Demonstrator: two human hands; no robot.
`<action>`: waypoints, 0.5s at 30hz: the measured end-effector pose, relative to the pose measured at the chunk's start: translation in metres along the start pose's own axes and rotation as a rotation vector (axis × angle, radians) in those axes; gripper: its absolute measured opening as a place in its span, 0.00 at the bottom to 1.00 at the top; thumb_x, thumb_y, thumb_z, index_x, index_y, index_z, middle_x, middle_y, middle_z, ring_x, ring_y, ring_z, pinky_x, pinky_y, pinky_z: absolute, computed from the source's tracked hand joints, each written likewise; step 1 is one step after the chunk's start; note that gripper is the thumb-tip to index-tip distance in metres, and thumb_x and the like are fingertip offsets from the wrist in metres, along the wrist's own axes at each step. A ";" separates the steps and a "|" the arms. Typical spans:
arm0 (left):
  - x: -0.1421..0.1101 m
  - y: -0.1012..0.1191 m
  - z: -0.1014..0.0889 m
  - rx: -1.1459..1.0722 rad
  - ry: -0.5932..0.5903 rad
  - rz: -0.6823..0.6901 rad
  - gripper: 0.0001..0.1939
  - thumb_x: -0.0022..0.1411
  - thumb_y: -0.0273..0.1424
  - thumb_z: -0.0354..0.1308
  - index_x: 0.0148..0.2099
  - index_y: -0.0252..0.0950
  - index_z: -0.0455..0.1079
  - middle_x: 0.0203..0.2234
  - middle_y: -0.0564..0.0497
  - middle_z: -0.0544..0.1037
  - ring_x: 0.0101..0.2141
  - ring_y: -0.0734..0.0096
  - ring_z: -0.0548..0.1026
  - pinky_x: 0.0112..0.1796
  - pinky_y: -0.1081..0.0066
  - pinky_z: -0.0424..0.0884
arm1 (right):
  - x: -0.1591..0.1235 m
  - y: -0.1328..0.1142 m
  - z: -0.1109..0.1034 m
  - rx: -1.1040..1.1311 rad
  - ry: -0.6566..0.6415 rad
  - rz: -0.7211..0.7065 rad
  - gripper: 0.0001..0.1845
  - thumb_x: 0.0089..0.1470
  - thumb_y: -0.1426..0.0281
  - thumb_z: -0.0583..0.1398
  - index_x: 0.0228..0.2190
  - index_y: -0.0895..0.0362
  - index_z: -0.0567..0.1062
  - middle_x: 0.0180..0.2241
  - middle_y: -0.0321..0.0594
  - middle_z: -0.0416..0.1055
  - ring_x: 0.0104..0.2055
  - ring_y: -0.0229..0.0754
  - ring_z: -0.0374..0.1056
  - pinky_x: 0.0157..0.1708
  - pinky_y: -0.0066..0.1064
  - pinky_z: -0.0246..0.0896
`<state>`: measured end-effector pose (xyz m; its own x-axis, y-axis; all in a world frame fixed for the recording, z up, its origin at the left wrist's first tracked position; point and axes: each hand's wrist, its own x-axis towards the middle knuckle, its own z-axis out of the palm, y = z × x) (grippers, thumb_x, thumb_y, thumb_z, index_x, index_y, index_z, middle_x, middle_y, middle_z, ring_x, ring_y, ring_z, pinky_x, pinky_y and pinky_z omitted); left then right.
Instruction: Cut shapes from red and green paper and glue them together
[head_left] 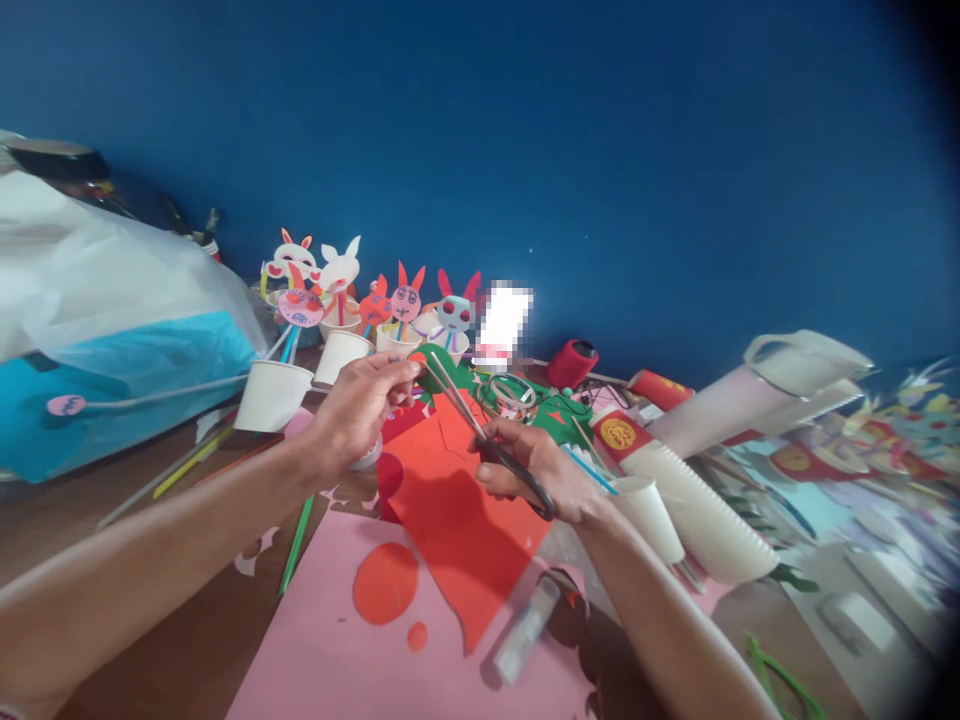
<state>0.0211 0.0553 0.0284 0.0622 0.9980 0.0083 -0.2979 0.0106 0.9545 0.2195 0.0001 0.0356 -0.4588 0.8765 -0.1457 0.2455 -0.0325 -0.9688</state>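
My left hand (367, 400) is closed in a pinch on a small piece of orange paper (416, 357), which shows at the fingertips. My right hand (525, 465) grips a pair of scissors (456, 392) with dark handles; the blades point up and left, slightly apart, their tips close to the orange paper. Below the hands lies a larger orange sheet (465, 510) with a curved cut edge. An orange paper circle (385, 584) and a smaller orange disc (417, 636) rest on a pink sheet (300, 640).
Paper cups (274, 395) with paper rabbit faces on sticks stand along the back. To the right lie stacked paper cups (705, 510), a white pitcher (757, 390) and a red thread spool (572, 363). A clear glue stick (525, 632) lies in front; a plastic bag (112, 270) fills the left.
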 end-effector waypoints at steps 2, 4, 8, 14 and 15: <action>0.001 0.000 -0.001 -0.026 -0.004 -0.006 0.07 0.47 0.29 0.58 0.21 0.34 0.66 0.15 0.58 0.61 0.19 0.81 0.58 0.22 0.76 0.56 | 0.000 0.001 -0.001 -0.003 -0.003 -0.007 0.17 0.42 0.63 0.63 0.33 0.58 0.67 0.22 0.33 0.62 0.22 0.32 0.57 0.21 0.23 0.54; 0.002 0.000 -0.002 -0.048 -0.019 -0.011 0.06 0.47 0.29 0.58 0.22 0.34 0.65 0.15 0.58 0.61 0.19 0.81 0.59 0.23 0.77 0.56 | 0.000 0.002 -0.002 -0.011 -0.002 -0.010 0.16 0.42 0.64 0.63 0.33 0.58 0.68 0.23 0.33 0.63 0.22 0.32 0.58 0.22 0.23 0.54; 0.002 -0.001 -0.002 -0.085 -0.020 -0.031 0.07 0.46 0.29 0.59 0.22 0.33 0.65 0.15 0.58 0.61 0.19 0.82 0.58 0.23 0.77 0.58 | 0.001 0.004 -0.003 -0.021 0.000 0.003 0.15 0.43 0.64 0.63 0.33 0.58 0.68 0.22 0.32 0.63 0.22 0.32 0.58 0.22 0.24 0.54; -0.002 -0.004 0.004 -0.073 -0.025 -0.086 0.07 0.46 0.29 0.59 0.21 0.34 0.64 0.15 0.58 0.61 0.18 0.82 0.59 0.24 0.77 0.60 | 0.003 0.006 0.000 -0.012 0.015 -0.012 0.17 0.42 0.62 0.63 0.32 0.58 0.67 0.21 0.32 0.63 0.22 0.32 0.58 0.21 0.23 0.54; -0.004 -0.005 0.005 -0.058 -0.031 -0.097 0.07 0.46 0.29 0.59 0.21 0.34 0.64 0.15 0.58 0.61 0.19 0.81 0.60 0.24 0.77 0.60 | 0.004 0.007 0.001 -0.007 0.022 -0.014 0.17 0.42 0.62 0.63 0.32 0.58 0.67 0.21 0.32 0.62 0.21 0.32 0.58 0.21 0.23 0.54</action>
<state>0.0267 0.0513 0.0254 0.1226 0.9898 -0.0730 -0.3437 0.1113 0.9325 0.2190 0.0027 0.0286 -0.4435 0.8871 -0.1281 0.2452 -0.0174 -0.9693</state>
